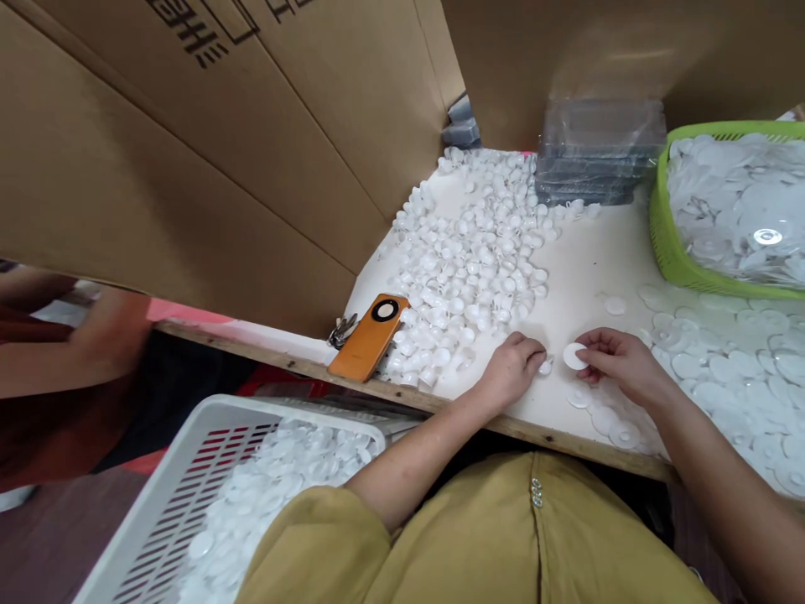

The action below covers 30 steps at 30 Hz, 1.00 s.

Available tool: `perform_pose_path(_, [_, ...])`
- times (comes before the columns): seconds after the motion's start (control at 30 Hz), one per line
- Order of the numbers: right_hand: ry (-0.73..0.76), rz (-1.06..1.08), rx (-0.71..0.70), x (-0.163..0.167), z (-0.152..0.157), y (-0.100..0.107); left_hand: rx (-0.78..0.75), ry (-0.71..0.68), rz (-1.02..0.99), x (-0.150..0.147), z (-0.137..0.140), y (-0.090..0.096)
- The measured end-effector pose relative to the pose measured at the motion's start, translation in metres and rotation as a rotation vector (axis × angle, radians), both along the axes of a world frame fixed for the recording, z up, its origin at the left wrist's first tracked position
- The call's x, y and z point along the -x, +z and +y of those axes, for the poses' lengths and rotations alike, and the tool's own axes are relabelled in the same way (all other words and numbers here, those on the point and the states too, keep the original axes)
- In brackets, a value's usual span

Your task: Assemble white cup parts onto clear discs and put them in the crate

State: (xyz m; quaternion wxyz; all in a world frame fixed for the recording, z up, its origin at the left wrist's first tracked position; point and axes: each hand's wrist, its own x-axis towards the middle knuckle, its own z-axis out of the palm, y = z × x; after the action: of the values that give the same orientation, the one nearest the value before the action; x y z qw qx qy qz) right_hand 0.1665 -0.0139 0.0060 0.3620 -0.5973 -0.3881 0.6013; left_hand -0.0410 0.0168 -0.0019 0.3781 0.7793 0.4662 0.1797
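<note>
Between the thumb and fingers of my right hand [613,361] is a round white plastic disc [574,356], held just above the table near its front edge. My left hand [516,365] is a short way to its left, fingertips pinched on a small white plastic cap [546,367]. The two pieces are apart. Beyond my left hand spreads a heap of small white caps [478,260]. Flat, thin white discs [710,352] lie scattered to the right of my right hand, a few of them beneath it.
A green basket [660,222] full of discs stands at the right. Clear-wrapped grey packs [597,159] are stacked at the back. Cardboard [264,159] walls the left. An orange phone [365,340] and keys [343,330] lie by the edge, above a white basket [207,419]. Another person's arm [94,335] shows at left.
</note>
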Motion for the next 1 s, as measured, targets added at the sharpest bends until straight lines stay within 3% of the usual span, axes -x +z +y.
perform_pose_path(0.13, [0.054, -0.028, 0.048, 0.009, 0.001, 0.006, 0.048, -0.114, -0.054, 0.011, -0.001, 0.002])
perform_pose_path(0.23, [0.114, -0.068, 0.080, 0.020, 0.004, 0.006, -0.008, -0.195, -0.012, 0.012, 0.001, -0.006])
perform_pose_path(0.37, [0.213, -0.172, 0.090, 0.034, 0.010, 0.000, -0.057, -0.181, 0.022, 0.008, 0.006, -0.015])
perform_pose_path(0.57, [0.214, -0.203, 0.113, 0.042, 0.012, -0.005, -0.021, -0.177, 0.071, 0.006, 0.010, -0.015])
perform_pose_path(0.77, [0.204, -0.250, 0.172, 0.044, 0.015, -0.003, 0.038, -0.207, 0.054, 0.011, 0.015, -0.004])
perform_pose_path(1.0, [0.268, -0.196, 0.252, 0.041, 0.025, -0.004, 0.247, -0.244, 0.114, 0.011, 0.033, 0.012])
